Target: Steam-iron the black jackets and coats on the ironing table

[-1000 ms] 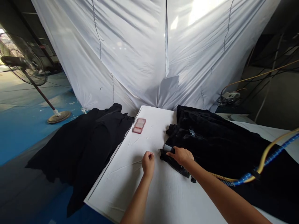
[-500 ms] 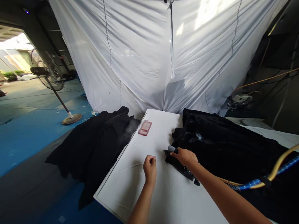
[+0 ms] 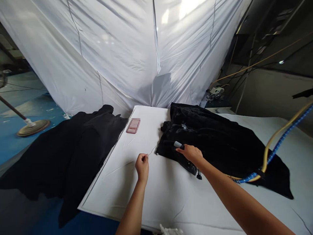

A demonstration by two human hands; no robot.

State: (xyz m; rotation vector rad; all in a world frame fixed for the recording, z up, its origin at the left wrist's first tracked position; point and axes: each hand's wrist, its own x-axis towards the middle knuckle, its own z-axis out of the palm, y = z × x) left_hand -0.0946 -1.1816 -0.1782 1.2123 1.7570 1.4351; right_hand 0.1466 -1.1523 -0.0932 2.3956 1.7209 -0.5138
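Note:
My left hand (image 3: 142, 166) is closed above the white table (image 3: 156, 192), pinching one end of a thin thread (image 3: 153, 148) that runs to the corner of a black garment (image 3: 215, 143). My right hand (image 3: 192, 152) is wrapped round the grey-tipped handle of a black iron (image 3: 187, 163), which rests on the near left part of the garment. A small light label (image 3: 184, 126) shows on the garment. The iron's underside is hidden.
A yellow hose and blue cord (image 3: 271, 153) arc in from the right to the iron. Dark cloth (image 3: 83, 147) hangs over the table's left side. A red pixelated item (image 3: 133, 126) lies near the back edge, before a white sheet curtain (image 3: 122, 52).
The view has turned right. My right hand has moved the iron further onto the garment, away from my left hand. The thread at my left hand now shows more clearly.

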